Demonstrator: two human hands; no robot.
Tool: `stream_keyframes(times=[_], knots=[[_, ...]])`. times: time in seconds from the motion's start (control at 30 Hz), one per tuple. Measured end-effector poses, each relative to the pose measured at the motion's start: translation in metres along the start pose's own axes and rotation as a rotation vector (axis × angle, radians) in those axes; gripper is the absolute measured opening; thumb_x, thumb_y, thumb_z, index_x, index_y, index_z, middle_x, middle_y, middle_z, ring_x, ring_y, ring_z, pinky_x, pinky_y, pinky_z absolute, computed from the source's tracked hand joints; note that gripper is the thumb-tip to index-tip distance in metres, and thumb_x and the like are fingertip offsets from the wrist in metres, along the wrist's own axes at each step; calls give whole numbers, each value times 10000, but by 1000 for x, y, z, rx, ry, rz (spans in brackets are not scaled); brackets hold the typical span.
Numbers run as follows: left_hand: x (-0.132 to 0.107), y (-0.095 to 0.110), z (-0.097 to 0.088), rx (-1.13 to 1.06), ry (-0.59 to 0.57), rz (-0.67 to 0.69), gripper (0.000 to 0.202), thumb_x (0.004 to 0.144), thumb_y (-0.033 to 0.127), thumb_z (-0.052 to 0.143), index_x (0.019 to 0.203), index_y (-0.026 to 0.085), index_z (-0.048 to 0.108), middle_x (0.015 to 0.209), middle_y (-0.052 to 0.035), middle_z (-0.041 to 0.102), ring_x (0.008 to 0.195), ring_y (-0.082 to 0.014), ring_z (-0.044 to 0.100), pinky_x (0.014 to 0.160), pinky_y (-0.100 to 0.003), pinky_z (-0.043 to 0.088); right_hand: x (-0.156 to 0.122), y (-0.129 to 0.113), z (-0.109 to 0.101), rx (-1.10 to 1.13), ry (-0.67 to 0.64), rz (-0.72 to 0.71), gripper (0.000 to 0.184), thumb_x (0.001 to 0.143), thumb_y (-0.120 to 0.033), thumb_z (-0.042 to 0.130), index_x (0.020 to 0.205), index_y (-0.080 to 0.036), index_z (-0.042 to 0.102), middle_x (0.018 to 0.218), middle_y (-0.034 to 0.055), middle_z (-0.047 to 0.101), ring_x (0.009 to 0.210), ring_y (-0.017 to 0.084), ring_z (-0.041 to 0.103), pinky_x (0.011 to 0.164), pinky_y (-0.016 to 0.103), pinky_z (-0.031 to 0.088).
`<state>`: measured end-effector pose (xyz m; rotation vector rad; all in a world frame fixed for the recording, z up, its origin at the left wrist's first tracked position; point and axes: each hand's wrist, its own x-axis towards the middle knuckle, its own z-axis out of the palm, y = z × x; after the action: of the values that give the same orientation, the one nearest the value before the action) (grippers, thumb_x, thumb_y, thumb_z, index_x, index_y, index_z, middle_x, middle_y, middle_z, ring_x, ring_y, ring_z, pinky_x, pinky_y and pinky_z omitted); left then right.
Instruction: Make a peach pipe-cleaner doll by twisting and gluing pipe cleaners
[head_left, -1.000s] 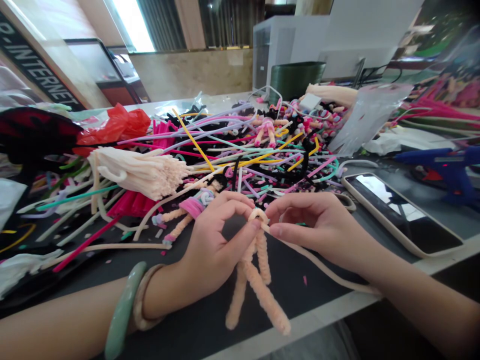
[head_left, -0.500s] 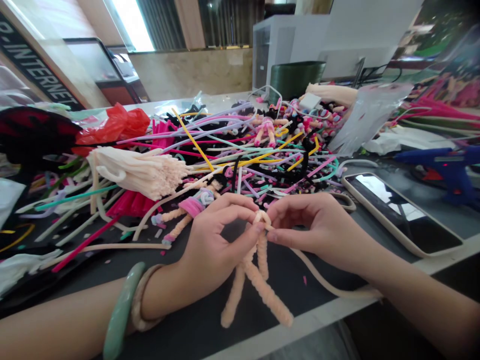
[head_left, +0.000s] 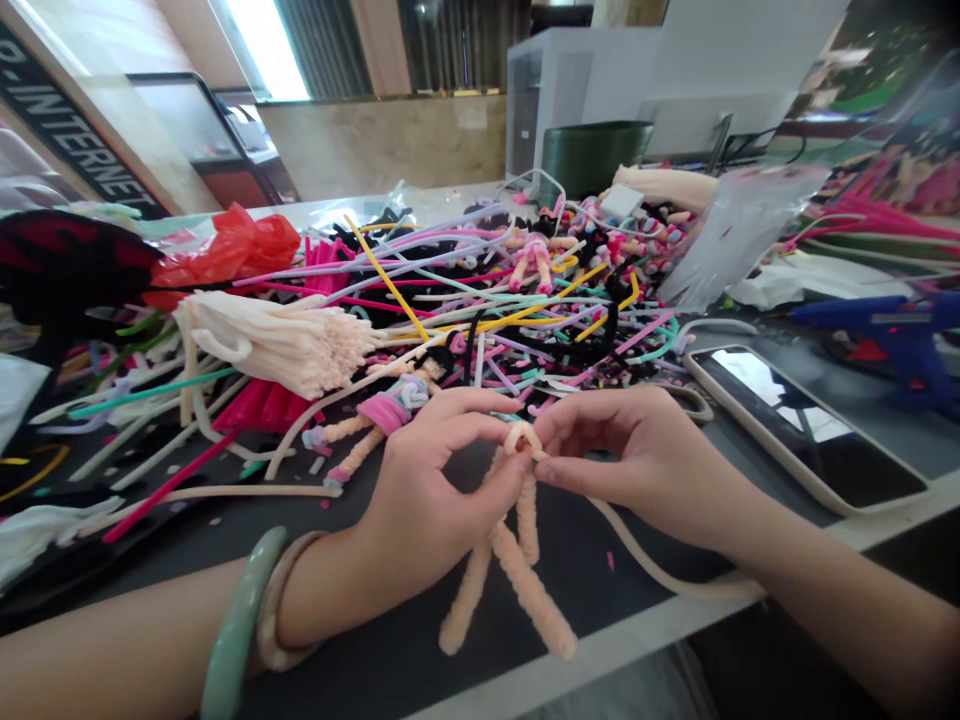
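My left hand (head_left: 420,490) pinches the top loop of a peach pipe-cleaner figure (head_left: 510,560), whose twisted legs hang down over the dark table (head_left: 375,640). My right hand (head_left: 637,450) pinches the same loop from the right and holds a long loose peach pipe cleaner (head_left: 660,565) that trails off toward the table's front edge. A green bangle (head_left: 236,630) and a pale one sit on my left wrist. Just left of my left hand lies a small finished figure with a pink middle (head_left: 379,415).
A big heap of coloured pipe cleaners (head_left: 487,290) covers the table behind my hands. A bundle of cream pipe cleaners (head_left: 277,345) lies at the left. A phone (head_left: 802,425) lies at the right, a blue glue gun (head_left: 892,330) beyond it. A red bag (head_left: 232,250) sits far left.
Both hands stay pinched at the figure's loop and have drawn slightly closer. The figure's legs have swung a little to the left.
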<state>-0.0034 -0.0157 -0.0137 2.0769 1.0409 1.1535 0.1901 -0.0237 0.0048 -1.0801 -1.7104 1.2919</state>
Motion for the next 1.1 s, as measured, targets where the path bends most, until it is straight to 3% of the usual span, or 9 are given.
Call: stream_keyframes(times=[0.2, 0.5, 0.77, 0.93, 1.1], knots=[[-2, -2, 0, -152, -43, 12, 87, 797, 111, 658, 855, 164, 695, 1068, -78, 666, 1058, -208, 619, 957, -364, 489, 1, 1, 0, 56, -3, -29, 106, 737, -189, 757, 835, -170, 725, 740, -15, 696, 645, 89, 605, 600, 179, 497], [-1, -2, 1, -313, -114, -132, 77, 827, 159, 654, 891, 168, 697, 1133, -73, 660, 1107, -213, 608, 1026, -378, 455, 0, -1, 2, -71, 80, -92, 78, 727, -162, 761, 797, -175, 727, 695, -26, 686, 609, 81, 581, 574, 176, 475], [0, 4, 1, -482, -127, -298, 79, 806, 221, 699, 858, 163, 686, 1112, -57, 673, 1064, -198, 631, 978, -309, 476, -4, -1, 7, -209, 115, -189, 27, 764, -176, 733, 786, -181, 718, 677, -27, 668, 586, 78, 551, 561, 172, 465], [2, 5, 2, -584, -120, -439, 125, 779, 259, 722, 779, 141, 679, 1060, -73, 682, 950, -197, 661, 855, -297, 523, -2, 2, 8, -369, 131, -306, 151, 715, -142, 778, 855, -153, 724, 649, -30, 645, 582, 76, 560, 574, 172, 457], [3, 5, 1, -602, -97, -460, 101, 773, 219, 718, 730, 137, 677, 1036, -61, 683, 926, -173, 658, 840, -262, 520, -1, 3, 9, -422, 105, -360, 188, 711, -151, 790, 888, -145, 725, 669, -29, 650, 593, 73, 577, 591, 170, 451]])
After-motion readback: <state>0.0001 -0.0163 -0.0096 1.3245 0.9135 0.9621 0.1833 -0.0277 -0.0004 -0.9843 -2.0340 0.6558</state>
